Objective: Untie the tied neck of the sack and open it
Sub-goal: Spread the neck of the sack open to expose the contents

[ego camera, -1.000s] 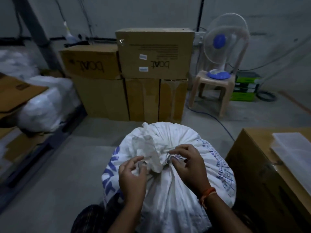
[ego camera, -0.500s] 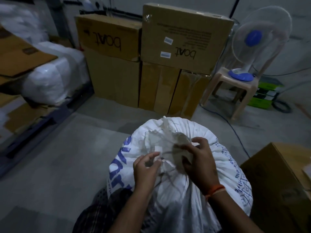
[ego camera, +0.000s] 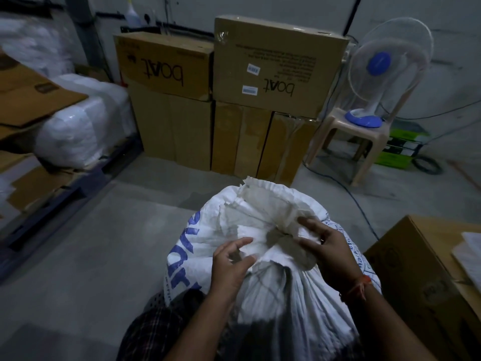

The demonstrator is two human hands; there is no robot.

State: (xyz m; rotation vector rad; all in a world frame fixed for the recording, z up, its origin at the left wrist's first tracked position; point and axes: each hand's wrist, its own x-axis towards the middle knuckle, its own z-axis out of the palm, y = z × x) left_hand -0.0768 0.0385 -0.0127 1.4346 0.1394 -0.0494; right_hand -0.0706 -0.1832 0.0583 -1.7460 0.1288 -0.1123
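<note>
A full white woven sack (ego camera: 283,295) with blue print stands on the floor right in front of me. Its gathered neck (ego camera: 276,231) is bunched at the top, with the loose mouth flap (ego camera: 263,198) fanned out behind it. My left hand (ego camera: 230,264) pinches a fold of the neck fabric on the left side. My right hand (ego camera: 329,250), with an orange thread at the wrist, pinches the neck from the right with thumb and fingertips. The tie itself is too dark and creased to make out.
Stacked cardboard boxes (ego camera: 242,100) stand behind the sack. A fan (ego camera: 385,71) sits on a plastic stool (ego camera: 348,144) at the back right, with a blue cable (ego camera: 356,204) on the floor. Another cardboard box (ego camera: 416,277) is close on my right. White bundles (ego camera: 86,123) lie on a pallet at left.
The view has tilted and shifted. The mouth flap has spread wider behind the neck. Both hands stayed at the neck, the right hand's fingers now stretched further forward.
</note>
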